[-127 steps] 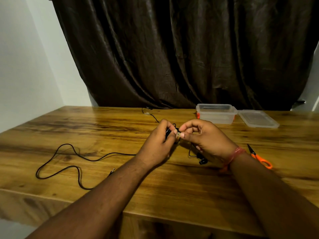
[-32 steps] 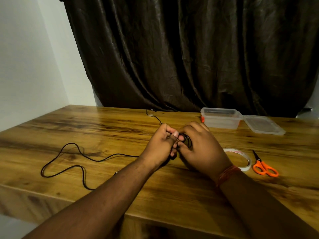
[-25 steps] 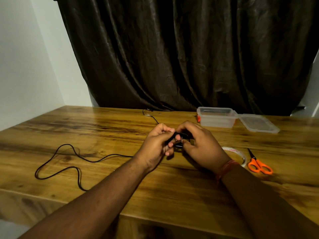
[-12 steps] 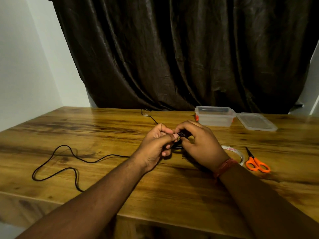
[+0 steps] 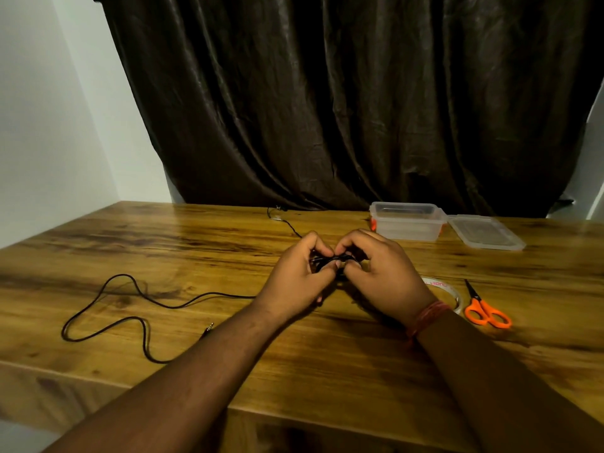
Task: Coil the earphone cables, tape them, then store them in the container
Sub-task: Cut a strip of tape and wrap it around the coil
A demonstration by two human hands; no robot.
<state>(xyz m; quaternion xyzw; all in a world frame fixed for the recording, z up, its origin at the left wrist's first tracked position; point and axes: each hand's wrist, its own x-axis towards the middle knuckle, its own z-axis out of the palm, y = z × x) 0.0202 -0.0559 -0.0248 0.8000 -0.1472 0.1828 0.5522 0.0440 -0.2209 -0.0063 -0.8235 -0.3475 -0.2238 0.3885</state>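
My left hand (image 5: 295,277) and my right hand (image 5: 380,276) meet over the middle of the wooden table (image 5: 202,243), both pinching a small black coiled earphone cable (image 5: 333,260) between their fingertips. Most of that coil is hidden by the fingers. A second black earphone cable (image 5: 130,300) lies uncoiled in loose loops at the left, its jack plug near my left forearm. A clear roll of tape (image 5: 449,292) lies just right of my right wrist. The clear plastic container (image 5: 407,221) stands open at the back right.
The container's lid (image 5: 487,233) lies beside it on the right. Orange-handled scissors (image 5: 485,310) rest right of the tape. Another thin black cable (image 5: 284,220) runs from the back edge toward my hands. A dark curtain hangs behind the table.
Five seconds ago my right hand held the tape roll at the coil; the roll now lies on the table. Since then both hands have stayed on the coil, shifting their fingers slightly.
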